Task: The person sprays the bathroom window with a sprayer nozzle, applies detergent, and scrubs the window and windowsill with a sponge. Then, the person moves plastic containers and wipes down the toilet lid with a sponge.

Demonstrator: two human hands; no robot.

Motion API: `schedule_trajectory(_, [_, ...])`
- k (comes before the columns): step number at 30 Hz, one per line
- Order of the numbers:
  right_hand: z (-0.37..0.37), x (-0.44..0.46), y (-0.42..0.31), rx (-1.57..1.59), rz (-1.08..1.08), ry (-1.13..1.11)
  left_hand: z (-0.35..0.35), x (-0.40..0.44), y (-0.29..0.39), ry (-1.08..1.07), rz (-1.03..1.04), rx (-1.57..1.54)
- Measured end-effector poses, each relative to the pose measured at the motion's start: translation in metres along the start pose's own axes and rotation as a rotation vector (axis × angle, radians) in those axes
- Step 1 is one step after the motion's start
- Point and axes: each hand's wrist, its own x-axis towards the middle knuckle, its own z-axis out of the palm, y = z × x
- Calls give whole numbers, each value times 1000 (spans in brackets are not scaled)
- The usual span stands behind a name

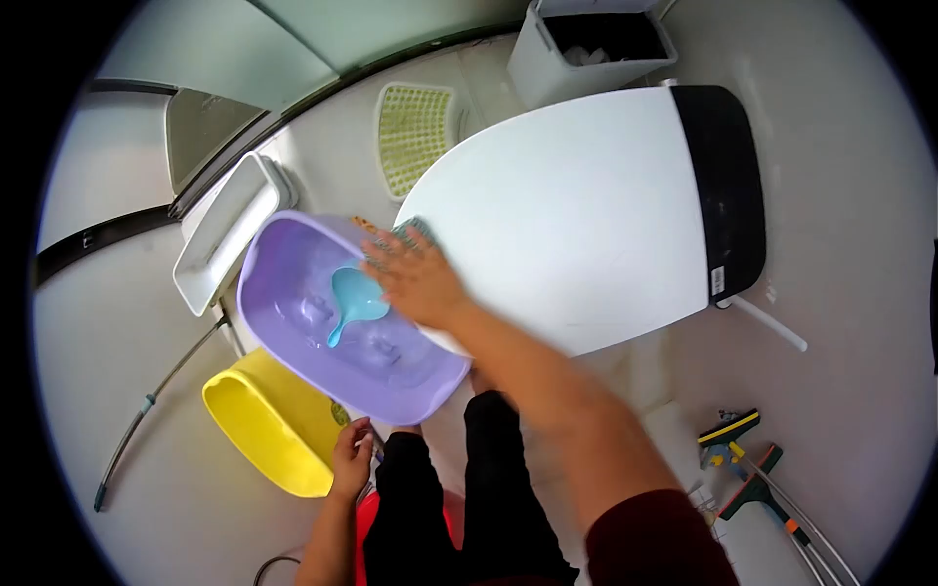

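My right hand (415, 283) presses a grey-green patterned cloth (414, 230) against the rounded front edge of the white toilet lid (567, 195). Its fingers lie over the cloth, which they partly hide. Just under that hand stands a purple basin (283, 337), with a light blue dipper (360, 295) lying inside it. My left hand (352, 455) hangs low between the yellow tub (269, 430) and my leg. Its fingers are loosely bent and apart, and I see nothing in them.
A white tub (220, 239) leans by the glass wall. Behind it are a green-and-white slotted step (415, 137) and a lidded bin (562, 78). A metal hose (166, 376) lies at left, squeegees (757, 483) at lower right. Something red (366, 523) shows behind my legs.
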Motion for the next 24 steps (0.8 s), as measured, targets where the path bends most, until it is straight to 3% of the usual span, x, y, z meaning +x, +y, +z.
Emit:
schedule_trajectory(1, [-12, -7, 26, 0, -86, -54, -1, -4, 3, -13, 31, 25])
schedule_trajectory(4, [-75, -43, 149, -504, 324, 185, 0, -9, -1, 20, -22, -75])
schedule_trajectory(6, [-115, -102, 242, -687, 564, 369, -3, -10, -19, 43, -48, -126])
schedule_trajectory(7, [-132, -138, 282, -599, 560, 363, -5, -11, -30, 44, -51, -112])
schedule_trajectory(9, [-142, -159, 257, -623, 1017, 242, -4, -15, -48, 36, -56, -89])
schedule_trajectory(11, [-106, -158, 206, -608, 1058, 324, -2, -23, -56, 30, -10, -145])
schedule_trajectory(13, [-54, -140, 132, -712, 869, 286, -10, -30, -55, -22, -20, -117])
schedule_trajectory(16, [4, -77, -2, -476, 737, 126, -27, -40, -53, -42, -8, -24])
schedule_trajectory(17, [18, -66, -27, -331, 654, 205, -32, -41, -50, -57, 15, 31])
schedule_trajectory(20, [27, -23, -53, -207, 694, 304, -48, -40, -55, -59, 121, -16])
schedule_trajectory(24, [36, -37, -68, -178, 651, 375, -54, -32, -62, -107, 61, 50])
